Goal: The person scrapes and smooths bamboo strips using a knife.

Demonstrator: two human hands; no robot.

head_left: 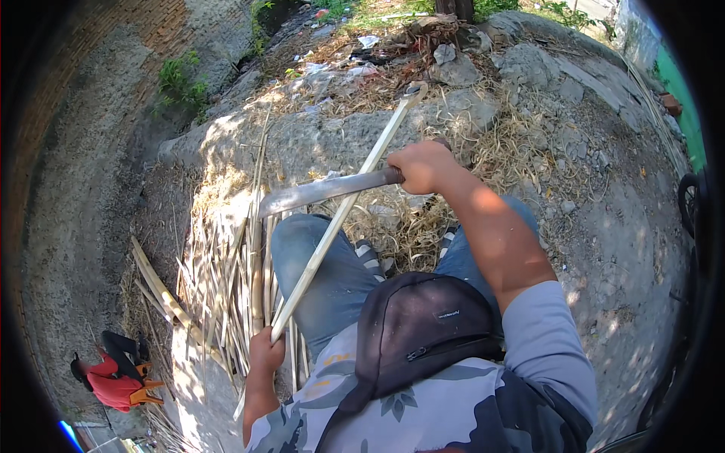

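My left hand [266,351] is closed round the lower end of a long pale bamboo strip [321,249]. The strip slants up and to the right past my left knee, its far end up by the stony bank. In my right hand [423,166] is the handle of a machete [325,190], gripped with fingers wrapped round it. Its broad grey blade points left and crosses over the strip, hooked a little at the tip. Whether the edge touches the strip I cannot tell. Many split bamboo strips [226,287] lie on the ground left of my legs.
Curly shavings [521,143] cover the ground ahead and between my feet. A tree stump [430,38] and rocks stand at the far side. A black bag [415,325] hangs across my front. At lower left a person in red [113,383] sits on an orange stool.
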